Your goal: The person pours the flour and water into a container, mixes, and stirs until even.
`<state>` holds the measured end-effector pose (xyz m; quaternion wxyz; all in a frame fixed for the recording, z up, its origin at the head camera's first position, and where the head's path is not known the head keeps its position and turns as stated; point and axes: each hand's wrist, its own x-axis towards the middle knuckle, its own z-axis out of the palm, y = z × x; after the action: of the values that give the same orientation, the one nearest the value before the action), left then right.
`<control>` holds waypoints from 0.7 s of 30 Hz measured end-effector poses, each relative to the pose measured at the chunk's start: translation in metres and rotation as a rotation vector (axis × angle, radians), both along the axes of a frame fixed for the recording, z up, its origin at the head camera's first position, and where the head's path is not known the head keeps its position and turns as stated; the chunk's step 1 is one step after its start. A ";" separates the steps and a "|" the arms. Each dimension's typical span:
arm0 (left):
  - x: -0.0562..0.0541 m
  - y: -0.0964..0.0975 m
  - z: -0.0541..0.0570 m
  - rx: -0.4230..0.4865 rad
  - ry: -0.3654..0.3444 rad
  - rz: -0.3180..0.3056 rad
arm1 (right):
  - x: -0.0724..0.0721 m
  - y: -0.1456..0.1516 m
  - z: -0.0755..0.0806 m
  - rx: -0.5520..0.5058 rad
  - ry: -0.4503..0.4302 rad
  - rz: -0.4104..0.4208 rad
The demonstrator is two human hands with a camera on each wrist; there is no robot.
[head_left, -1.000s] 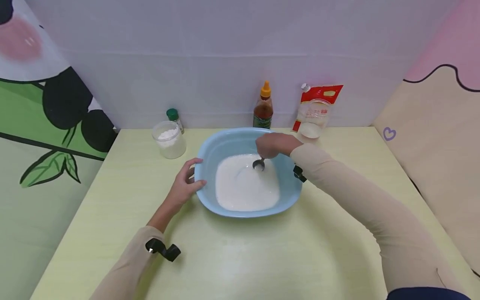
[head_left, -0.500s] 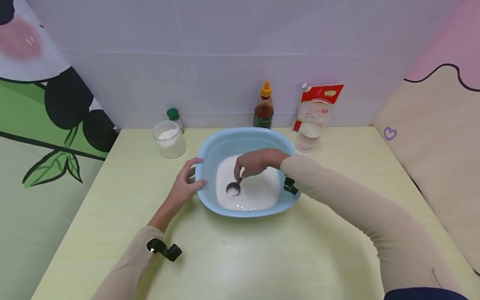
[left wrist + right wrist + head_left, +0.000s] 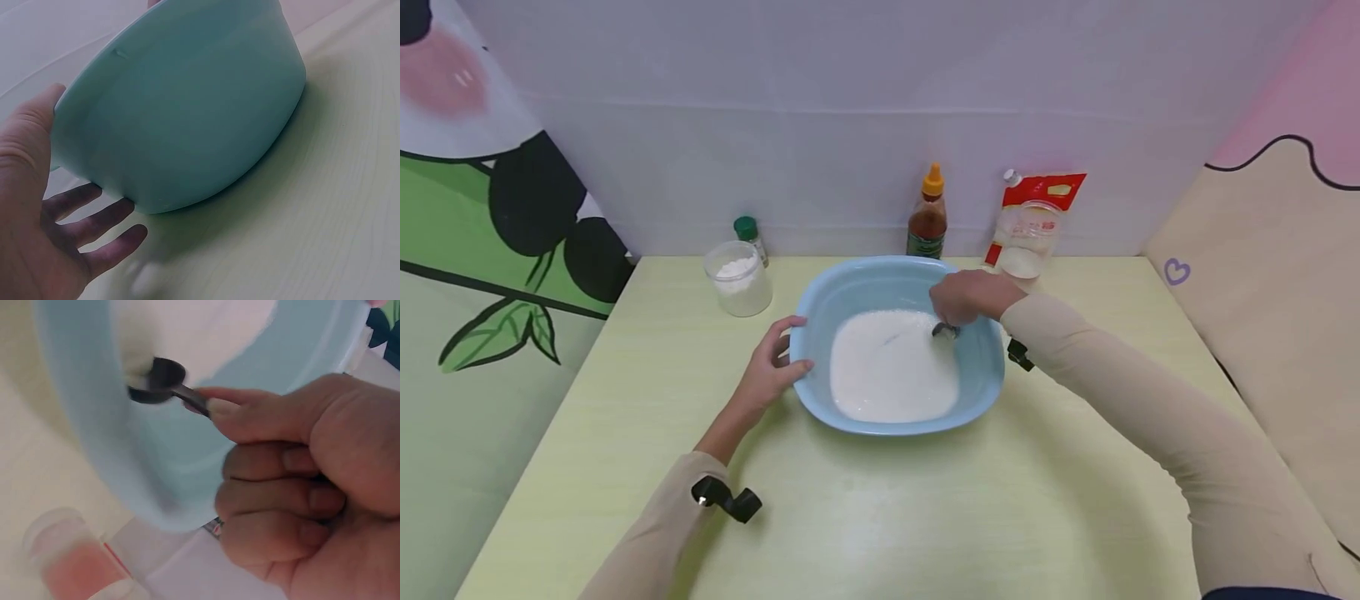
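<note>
A light blue plastic basin stands mid-table with milky white liquid across its bottom. My left hand steadies the basin's left side, thumb and forefinger at the rim. In the left wrist view, two other fingertips press the outer wall. My right hand is over the basin's right back part, holding a dark spoon. Thumb and forefinger pinch its short handle, the other fingers curled into the palm. The spoon's round bowl is tilted near the liquid's right edge.
Behind the basin to the left are a clear jar of white powder and a green-capped shaker. A sauce bottle stands at the back. At back right, a clear cup stands before a red-topped pouch.
My right hand swept the spoon from the basin's back right to its front left, then back to the right. My left hand and the basin stayed put.
</note>
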<state>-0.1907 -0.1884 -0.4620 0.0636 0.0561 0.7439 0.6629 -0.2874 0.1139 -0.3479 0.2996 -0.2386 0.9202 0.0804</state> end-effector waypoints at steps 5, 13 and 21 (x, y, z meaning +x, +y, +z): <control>0.000 -0.002 -0.001 -0.002 -0.001 0.007 | 0.011 -0.010 0.001 0.044 -0.178 0.172; -0.001 -0.001 -0.002 -0.001 0.003 -0.002 | 0.018 -0.039 -0.017 -0.199 -0.349 0.234; -0.001 0.000 -0.002 0.006 0.002 0.003 | 0.000 -0.033 -0.016 -0.238 -0.104 0.166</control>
<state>-0.1922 -0.1880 -0.4637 0.0619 0.0557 0.7419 0.6653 -0.2871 0.0810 -0.3635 0.3089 -0.3515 0.8836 -0.0173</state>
